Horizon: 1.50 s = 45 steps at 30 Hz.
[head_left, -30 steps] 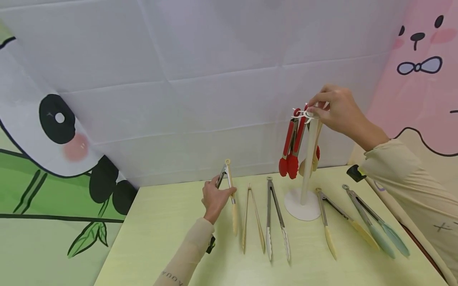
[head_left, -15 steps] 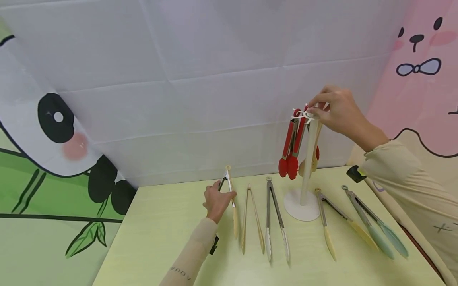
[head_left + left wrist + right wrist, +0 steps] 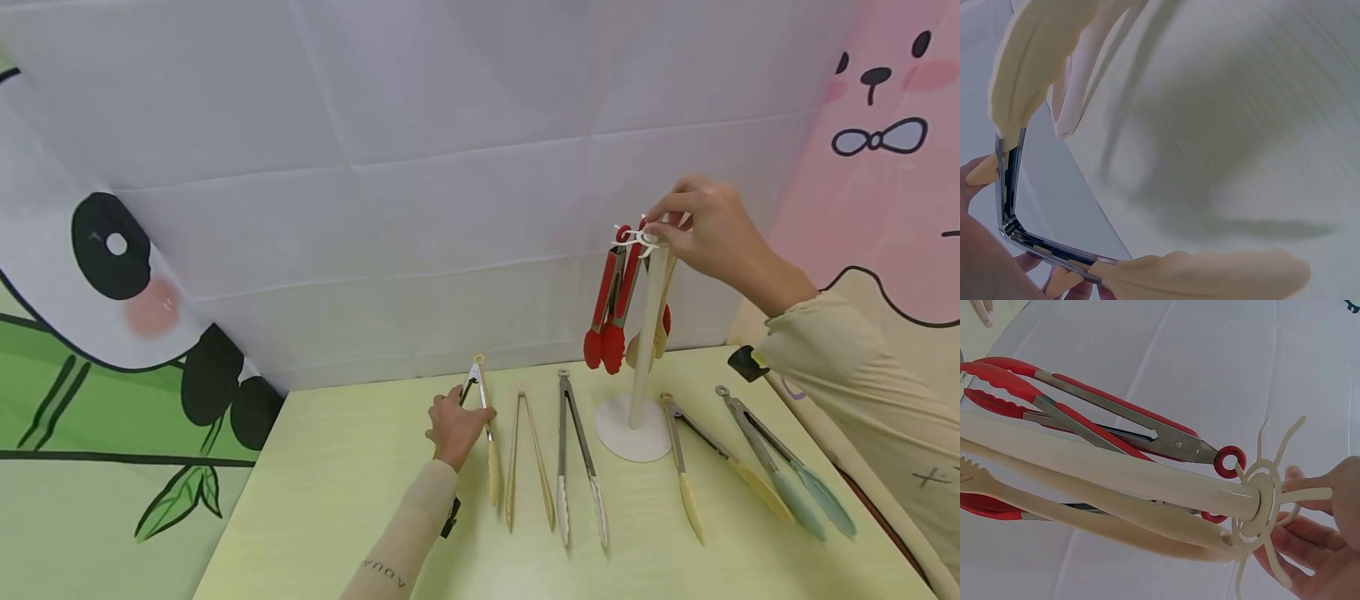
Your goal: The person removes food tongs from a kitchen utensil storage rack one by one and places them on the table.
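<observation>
My left hand grips a pair of steel tongs with cream heads. In the left wrist view, the tongs' two arms spread wide apart, and one scalloped cream head hangs over its shadow. At the right, the fingers of my right hand hold the hooked top of a white stand. Red-handled tongs hang from it by red rings. Plain beige tongs hang there too, partly covering another red-headed pair behind them.
On the pale table lie thin golden tongs, white-tipped tongs, yellow-tipped tongs and teal-tipped tongs, all spread. The stand's round base sits among them. A white cloth backdrop rises behind the table.
My left hand has sunk a little toward the table with the cream-headed tongs and moved slightly right. The right hand stays at the stand's top; the hanging tongs look unmoved.
</observation>
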Tool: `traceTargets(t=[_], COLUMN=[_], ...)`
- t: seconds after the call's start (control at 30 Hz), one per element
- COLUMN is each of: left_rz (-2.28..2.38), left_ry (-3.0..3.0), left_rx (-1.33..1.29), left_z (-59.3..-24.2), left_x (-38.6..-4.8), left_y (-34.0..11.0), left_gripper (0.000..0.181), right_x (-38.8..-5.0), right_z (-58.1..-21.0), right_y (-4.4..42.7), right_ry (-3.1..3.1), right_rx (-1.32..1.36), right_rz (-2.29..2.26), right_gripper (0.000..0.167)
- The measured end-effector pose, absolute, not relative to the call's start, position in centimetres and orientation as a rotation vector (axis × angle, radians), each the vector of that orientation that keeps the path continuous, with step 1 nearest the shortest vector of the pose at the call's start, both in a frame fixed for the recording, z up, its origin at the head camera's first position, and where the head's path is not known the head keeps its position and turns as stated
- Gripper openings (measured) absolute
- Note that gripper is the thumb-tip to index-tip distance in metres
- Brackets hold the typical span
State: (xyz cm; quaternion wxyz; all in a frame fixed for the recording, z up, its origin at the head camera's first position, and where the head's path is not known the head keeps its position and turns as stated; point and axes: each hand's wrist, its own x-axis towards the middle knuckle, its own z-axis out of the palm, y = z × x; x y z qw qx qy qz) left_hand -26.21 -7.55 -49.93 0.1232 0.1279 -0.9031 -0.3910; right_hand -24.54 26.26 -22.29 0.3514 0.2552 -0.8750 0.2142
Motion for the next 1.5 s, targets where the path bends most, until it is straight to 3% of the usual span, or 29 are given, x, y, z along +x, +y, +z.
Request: traceTargets(t=[1.5], left_rz=[-0.907], left_ry=[-2.824], left_rx=[0.490], left_z=[-52.9], left_x=[-26.8], left_y=[-7.3], left_gripper=[0.072], right_x=[-24.8], right_z=[-22.5], right_y=[26.4], right_ry=[-2.224], right_rx=[0.677], right_rz=[0.566], right_gripper=[0.006])
